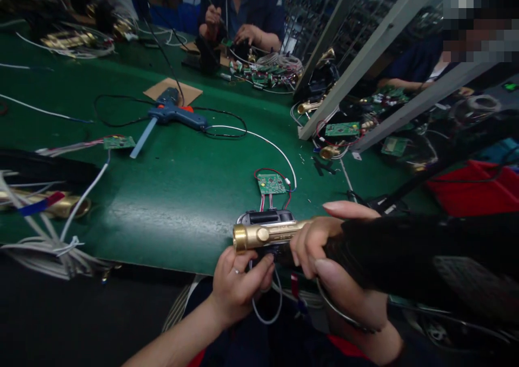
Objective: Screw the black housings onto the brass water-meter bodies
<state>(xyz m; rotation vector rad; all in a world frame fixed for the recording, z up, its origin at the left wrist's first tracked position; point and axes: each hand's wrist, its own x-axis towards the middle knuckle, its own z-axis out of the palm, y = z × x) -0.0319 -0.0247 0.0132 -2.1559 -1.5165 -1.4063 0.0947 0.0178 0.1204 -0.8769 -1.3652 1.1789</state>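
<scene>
At the table's near edge, my right hand (324, 248) is wrapped round a brass pipe body (275, 234) with a threaded end pointing left. A dark plastic housing (263, 215) sits against the pipe's far side. From it, thin wires run to a small green circuit board (271, 184) lying on the table. My left hand (243, 280) is closed below the threaded end, fingers pinched at a grey cable (267, 322) that hangs in a loop. The exact spot it grips is partly hidden. A large dark shape (421, 259) covers the area right of my right hand.
A blue glue gun (174, 113) with a glue stick lies on the green table (182, 194). Another wired board (118, 142) and a coiled cable bundle (48, 253) are on the left. Grey metal posts (365, 48) and a red bin (474, 186) stand right. Co-workers sit opposite.
</scene>
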